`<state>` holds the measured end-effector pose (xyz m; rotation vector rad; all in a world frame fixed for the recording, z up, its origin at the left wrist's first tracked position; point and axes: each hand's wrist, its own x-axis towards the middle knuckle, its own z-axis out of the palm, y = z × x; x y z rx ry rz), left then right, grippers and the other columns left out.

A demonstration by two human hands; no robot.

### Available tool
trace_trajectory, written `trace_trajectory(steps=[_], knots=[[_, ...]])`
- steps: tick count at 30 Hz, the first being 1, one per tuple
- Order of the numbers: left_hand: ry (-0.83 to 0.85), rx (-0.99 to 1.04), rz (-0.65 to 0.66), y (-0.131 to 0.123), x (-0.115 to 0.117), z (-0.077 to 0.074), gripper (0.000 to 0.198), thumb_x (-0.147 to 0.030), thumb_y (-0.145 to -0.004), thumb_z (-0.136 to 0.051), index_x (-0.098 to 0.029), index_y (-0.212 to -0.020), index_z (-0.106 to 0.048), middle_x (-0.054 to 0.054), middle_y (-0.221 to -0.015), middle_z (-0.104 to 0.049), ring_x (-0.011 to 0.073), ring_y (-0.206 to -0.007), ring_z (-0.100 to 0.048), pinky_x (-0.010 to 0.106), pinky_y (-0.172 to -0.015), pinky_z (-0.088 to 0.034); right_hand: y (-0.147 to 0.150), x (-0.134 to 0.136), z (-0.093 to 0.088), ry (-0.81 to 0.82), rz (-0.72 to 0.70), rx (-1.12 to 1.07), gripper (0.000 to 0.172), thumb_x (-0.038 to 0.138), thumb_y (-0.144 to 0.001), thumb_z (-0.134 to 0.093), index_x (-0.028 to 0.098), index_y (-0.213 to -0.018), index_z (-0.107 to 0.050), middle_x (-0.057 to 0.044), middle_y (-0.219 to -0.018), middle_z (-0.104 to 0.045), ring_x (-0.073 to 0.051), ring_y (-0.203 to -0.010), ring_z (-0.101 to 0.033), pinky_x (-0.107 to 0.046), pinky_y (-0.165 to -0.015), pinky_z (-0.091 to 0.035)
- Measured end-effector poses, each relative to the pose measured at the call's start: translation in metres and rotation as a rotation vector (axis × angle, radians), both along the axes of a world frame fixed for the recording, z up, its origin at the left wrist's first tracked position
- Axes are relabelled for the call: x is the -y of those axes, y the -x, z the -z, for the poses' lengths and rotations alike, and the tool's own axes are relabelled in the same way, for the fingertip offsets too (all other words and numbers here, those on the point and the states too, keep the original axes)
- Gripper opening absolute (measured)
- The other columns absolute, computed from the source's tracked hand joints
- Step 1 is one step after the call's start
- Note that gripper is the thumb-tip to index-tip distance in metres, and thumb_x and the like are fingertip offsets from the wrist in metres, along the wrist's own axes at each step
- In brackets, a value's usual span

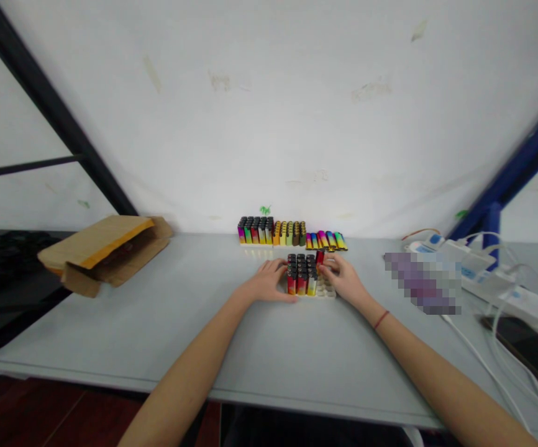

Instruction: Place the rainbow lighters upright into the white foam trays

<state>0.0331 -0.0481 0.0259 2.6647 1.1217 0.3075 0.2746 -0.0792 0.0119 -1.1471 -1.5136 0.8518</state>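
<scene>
Red lighter (320, 256) pinched in right hand (343, 277) looks light, rigid, slick: take its sides; left hand (265, 283) grips the tray (327, 290)

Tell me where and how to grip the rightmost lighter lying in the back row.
Pinch the rightmost lighter across mid-body, from above and the right: likely best, as it lies down at the row's end, with a neighbouring lighter on its left and tabletop on its right.
</scene>
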Motion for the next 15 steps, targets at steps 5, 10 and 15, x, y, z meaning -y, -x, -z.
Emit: trace_trajectory(steps=[5, 10, 15], knots=[[0.009, 0.009, 0.001, 0.0, 0.0, 0.0, 0.089, -0.07, -0.063, -0.066, -0.016, -0.131, -0.046, 0.014, -0.138, -0.039, 0.0356, -0.128, -0.034, 0.044, -0.11, -0.024, -0.001, 0.001, 0.001, -0.105, -0.003, 0.154, 0.019, 0.029, -0.078, -0.057, 0.019, -0.095, -0.054, -0.008, -0.097, -0.068, -0.022, -0.095, -0.065, -0.039, -0.087, -0.05], [0.002, 0.009, 0.007, 0.0, 0.0, 0.0, 0.091, -0.072, -0.063, -0.065, -0.013, -0.13, -0.046, 0.016, -0.138, -0.038, 0.037, -0.127, -0.034, 0.046, -0.109, -0.024, -0.015, -0.005, 0.001, -0.134, 0.045, 0.269, 0.024, 0.02, -0.075, -0.047, 0.019, -0.096, -0.059, -0.008, -0.104, -0.067, -0.022, -0.1, -0.062, -0.038, -0.086, -0.05], [0.013, -0.007, -0.001, 0.0, 0.001, -0.003, 0.091, -0.071, -0.063, -0.066, -0.013, -0.13, -0.046, 0.016, -0.138, -0.038, 0.0371, -0.127, -0.035, 0.046, -0.109, -0.024, -0.044, -0.032, -0.009, -0.307, 0.226, 0.528, 0.028, 0.028, -0.084, -0.042, 0.02, -0.101, -0.063, -0.01, -0.108, -0.065, -0.024, -0.106, -0.057, -0.043, -0.096, -0.043]])
